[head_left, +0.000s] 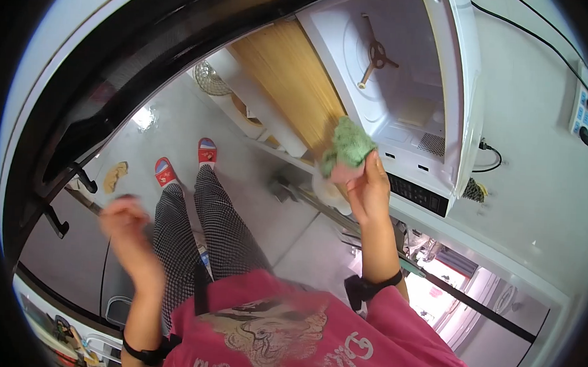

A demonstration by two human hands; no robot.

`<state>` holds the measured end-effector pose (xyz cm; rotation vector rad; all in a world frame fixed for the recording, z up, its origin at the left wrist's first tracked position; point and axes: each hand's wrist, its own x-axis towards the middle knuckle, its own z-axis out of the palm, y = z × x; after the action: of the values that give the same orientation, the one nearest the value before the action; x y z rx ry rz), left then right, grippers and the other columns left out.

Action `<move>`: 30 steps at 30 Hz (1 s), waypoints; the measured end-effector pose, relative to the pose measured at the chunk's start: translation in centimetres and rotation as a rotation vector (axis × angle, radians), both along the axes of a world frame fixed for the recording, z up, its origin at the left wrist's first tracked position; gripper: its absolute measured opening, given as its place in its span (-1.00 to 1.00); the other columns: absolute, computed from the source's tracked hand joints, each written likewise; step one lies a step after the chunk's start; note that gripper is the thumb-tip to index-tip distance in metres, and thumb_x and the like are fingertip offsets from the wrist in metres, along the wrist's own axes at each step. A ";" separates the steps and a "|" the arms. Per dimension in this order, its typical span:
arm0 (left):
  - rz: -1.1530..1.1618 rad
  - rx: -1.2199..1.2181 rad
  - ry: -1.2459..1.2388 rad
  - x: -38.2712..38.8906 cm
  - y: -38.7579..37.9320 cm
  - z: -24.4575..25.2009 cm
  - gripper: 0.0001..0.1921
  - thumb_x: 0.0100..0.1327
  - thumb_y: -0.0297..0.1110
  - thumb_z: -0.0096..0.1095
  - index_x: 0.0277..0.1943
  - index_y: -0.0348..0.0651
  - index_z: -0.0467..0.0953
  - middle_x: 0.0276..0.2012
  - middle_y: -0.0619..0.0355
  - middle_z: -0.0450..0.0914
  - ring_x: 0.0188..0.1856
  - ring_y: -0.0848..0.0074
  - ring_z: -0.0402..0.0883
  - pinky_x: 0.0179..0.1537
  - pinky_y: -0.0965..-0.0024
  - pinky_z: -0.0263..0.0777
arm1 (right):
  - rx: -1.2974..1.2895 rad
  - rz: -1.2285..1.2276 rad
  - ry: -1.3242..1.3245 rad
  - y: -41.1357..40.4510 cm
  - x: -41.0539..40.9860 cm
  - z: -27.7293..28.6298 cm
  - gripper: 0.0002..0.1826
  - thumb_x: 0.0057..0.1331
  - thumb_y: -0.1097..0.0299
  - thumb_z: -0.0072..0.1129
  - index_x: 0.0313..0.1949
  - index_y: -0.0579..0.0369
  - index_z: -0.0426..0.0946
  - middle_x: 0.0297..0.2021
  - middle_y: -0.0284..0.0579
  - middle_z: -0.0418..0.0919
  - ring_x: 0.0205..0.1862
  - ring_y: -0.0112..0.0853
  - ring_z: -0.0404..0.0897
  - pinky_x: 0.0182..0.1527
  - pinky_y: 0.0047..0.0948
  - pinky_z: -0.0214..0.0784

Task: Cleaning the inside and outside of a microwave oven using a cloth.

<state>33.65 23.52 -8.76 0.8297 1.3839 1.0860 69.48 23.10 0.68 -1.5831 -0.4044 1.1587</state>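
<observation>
A bunched green and pink cloth point(348, 147) is gripped in my right hand point(371, 186), just in front of a white microwave oven point(467, 107). The oven's cavity is exposed, with the roller ring support point(377, 54) lying inside on its floor and no glass plate on it. The control panel point(418, 194) lies beside my right wrist. My left hand point(125, 218) is raised over the floor at the left, blurred by motion; its fingers look partly curled with no object visible in them.
The oven stands by a wooden board point(296, 75). Black hooks point(58, 222) stick out at the left. On the right are a power strip point(583, 107) with plugs and a scouring pad point(474, 190). A glass dish point(211, 78) rests on a lower shelf; a dark rail point(480, 302) crosses at the lower right.
</observation>
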 end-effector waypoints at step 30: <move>0.221 0.513 -0.221 31.4 5.5 0.2 -0.81 0.25 -0.36 0.00 -0.16 -0.27 0.47 -0.21 -0.03 0.55 -0.10 0.21 0.53 -0.04 0.18 0.36 | 0.809 0.700 -1.108 -3.9 11.1 12.0 -0.44 0.24 0.35 0.02 0.22 0.23 0.18 -0.04 -0.07 0.34 -0.29 -0.46 0.35 -0.49 -0.57 0.20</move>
<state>65.09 29.00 -8.54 0.8965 1.0378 1.6940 80.61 19.21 12.67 -1.1970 -1.9832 0.3166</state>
